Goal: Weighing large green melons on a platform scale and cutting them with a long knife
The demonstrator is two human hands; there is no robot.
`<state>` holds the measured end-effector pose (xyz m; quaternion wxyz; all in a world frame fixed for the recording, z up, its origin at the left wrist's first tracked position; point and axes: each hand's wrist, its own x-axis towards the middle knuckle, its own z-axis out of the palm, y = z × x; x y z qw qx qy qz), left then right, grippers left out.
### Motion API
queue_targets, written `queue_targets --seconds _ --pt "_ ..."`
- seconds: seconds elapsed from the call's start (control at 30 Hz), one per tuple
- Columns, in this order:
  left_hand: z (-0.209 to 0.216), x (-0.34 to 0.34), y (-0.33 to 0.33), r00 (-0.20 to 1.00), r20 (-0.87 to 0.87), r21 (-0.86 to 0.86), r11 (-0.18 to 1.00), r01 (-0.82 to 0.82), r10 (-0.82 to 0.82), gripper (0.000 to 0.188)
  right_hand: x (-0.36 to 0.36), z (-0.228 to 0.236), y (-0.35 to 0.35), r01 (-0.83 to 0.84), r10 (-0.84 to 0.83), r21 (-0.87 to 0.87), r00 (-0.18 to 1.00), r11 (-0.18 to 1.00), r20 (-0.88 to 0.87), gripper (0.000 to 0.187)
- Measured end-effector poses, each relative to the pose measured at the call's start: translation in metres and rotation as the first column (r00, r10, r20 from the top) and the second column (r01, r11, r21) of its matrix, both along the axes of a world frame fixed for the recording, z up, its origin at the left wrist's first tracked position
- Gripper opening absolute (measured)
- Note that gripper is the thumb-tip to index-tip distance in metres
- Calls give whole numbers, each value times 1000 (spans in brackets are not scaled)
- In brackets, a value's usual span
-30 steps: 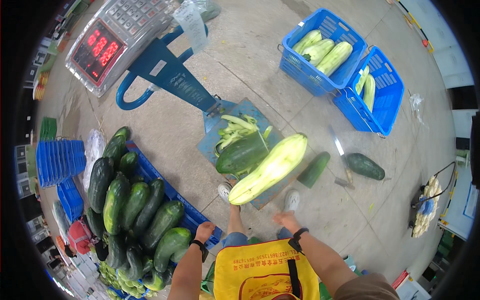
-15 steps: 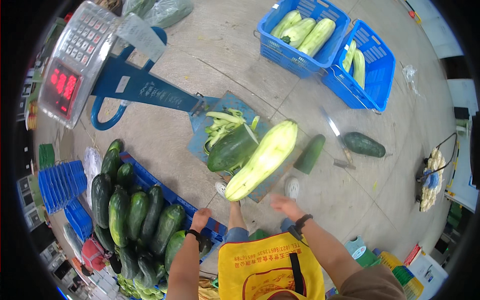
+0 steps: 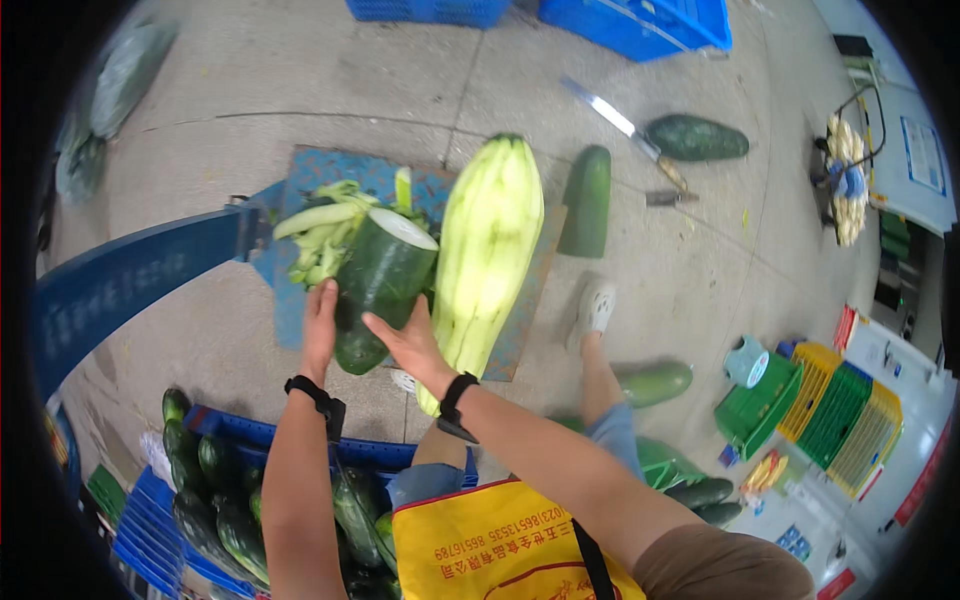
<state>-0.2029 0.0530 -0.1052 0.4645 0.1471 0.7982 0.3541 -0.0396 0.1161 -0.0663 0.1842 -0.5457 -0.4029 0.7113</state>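
Observation:
A cut dark-green winter melon (image 3: 385,275), its white cut face pointing away from me, lies on the blue scale platform (image 3: 305,165). My left hand (image 3: 320,328) is against its left side near the uncut end. On the opposite side my right hand (image 3: 410,345) grips it, thumb laid over the skin. Just right of it rests a long, pale-green peeled winter melon (image 3: 485,235). Green peelings (image 3: 325,235) are heaped at the cut melon's left.
Right of the platform lie another cut melon piece (image 3: 587,205), a long knife (image 3: 612,115) and a whole melon (image 3: 697,138). A blue crate of dark melons (image 3: 225,480) stands at lower left. Blue baskets (image 3: 640,28) are at the top; the scale's blue post (image 3: 150,275) extends left.
Both hands have moved forward from near my legs onto the cut melon, which now lies turned more lengthwise. My view has shifted down and closer, so the scale display is out of sight.

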Motion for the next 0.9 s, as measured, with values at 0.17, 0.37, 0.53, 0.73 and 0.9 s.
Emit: queue_targets --seconds 0.17,0.37,0.53,0.73,0.9 --pt "-44 5 24 992 129 -11 1000 5 -3 62 -9 -60 5 360 -360 -23 932 933 -40 81" --pt "10 29 1 921 358 187 954 -234 156 58 1 18 9 117 -141 170 980 979 138 92" --pt "196 129 19 979 -205 174 983 52 -16 75 106 132 24 90 -106 -61 935 994 -338 102" --pt "203 308 100 909 -287 17 947 320 -302 83 355 101 63 -52 31 -192 994 980 -108 70" --pt "10 458 141 951 -154 -29 963 267 -268 65 465 -32 102 316 -332 -475 942 821 52 72"
